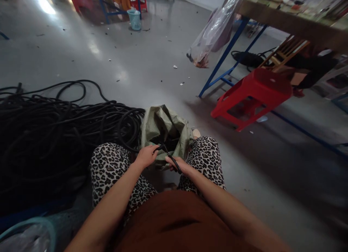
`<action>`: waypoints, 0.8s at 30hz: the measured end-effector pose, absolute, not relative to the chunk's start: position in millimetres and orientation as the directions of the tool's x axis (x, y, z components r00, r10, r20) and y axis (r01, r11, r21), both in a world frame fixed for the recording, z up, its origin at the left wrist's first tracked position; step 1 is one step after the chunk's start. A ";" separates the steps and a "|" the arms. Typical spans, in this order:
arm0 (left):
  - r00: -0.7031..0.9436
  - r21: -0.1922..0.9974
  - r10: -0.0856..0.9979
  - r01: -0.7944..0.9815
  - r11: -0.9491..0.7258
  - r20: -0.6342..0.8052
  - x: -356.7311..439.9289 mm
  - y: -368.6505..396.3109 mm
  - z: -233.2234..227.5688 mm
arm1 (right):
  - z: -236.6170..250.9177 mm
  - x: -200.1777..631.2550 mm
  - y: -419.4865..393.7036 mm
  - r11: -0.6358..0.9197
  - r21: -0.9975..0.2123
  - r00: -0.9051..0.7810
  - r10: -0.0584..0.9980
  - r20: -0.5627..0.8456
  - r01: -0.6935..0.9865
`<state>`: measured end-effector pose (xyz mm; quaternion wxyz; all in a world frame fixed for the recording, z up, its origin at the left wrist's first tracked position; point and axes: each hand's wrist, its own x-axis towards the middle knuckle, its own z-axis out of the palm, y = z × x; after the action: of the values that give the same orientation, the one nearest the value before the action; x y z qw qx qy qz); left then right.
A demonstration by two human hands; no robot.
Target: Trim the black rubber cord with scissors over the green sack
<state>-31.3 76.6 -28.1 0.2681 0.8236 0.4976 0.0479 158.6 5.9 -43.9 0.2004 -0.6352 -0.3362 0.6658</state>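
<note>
Over the mouth of an open pale green woven sack (pixel 148 127), my left hand (pixel 147 156) is closed on a black rubber cord or hose (pixel 160 147). My right hand (pixel 178 164) grips black-handled scissors (pixel 177 167), whose blades point up and left to the cord by my left fingers. Whether the blades touch the cord is too small to tell. Dark pieces lie inside the sack, their shapes unclear. Left of the sack spreads a large tangled heap of black cord (pixel 67 118), and a loop of it reaches my left knee.
A red plastic stool (pixel 252 92) stands at the right beside a blue-legged workbench (pixel 293 22). From the bench's corner hangs a clear plastic bag (pixel 209 34). A light-blue bin (pixel 134 20) stands farther off, and a teal basket (pixel 51 230) sits at lower left. Small scraps dot the grey floor.
</note>
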 end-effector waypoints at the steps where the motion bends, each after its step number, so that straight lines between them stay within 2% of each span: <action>1: 0.505 0.490 0.844 0.791 -0.367 -0.182 -31.4 76.3 -28.6 | -42.1 158.4 6.2 -0.690 -0.704 -0.114 0.696 -0.709 0.168; 9: 0.544 0.480 0.820 0.776 -0.410 -0.178 -30.1 75.1 -28.3 | -46.8 159.6 8.4 -0.696 -0.681 -0.108 0.677 -0.728 0.229; 18: 0.549 0.484 0.808 0.778 -0.401 -0.213 -28.4 74.5 -25.9 | -43.5 157.6 8.5 -0.695 -0.684 -0.093 0.683 -0.724 0.219; 24: 0.580 0.445 0.784 0.776 -0.448 -0.221 -29.4 74.7 -29.6 | -40.4 158.1 9.2 -0.679 -0.690 -0.128 0.684 -0.719 0.249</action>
<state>-29.4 74.7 -29.6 0.2569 0.8508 0.4584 0.0084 158.1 9.2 -40.4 0.1655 -0.6394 -0.3647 0.6563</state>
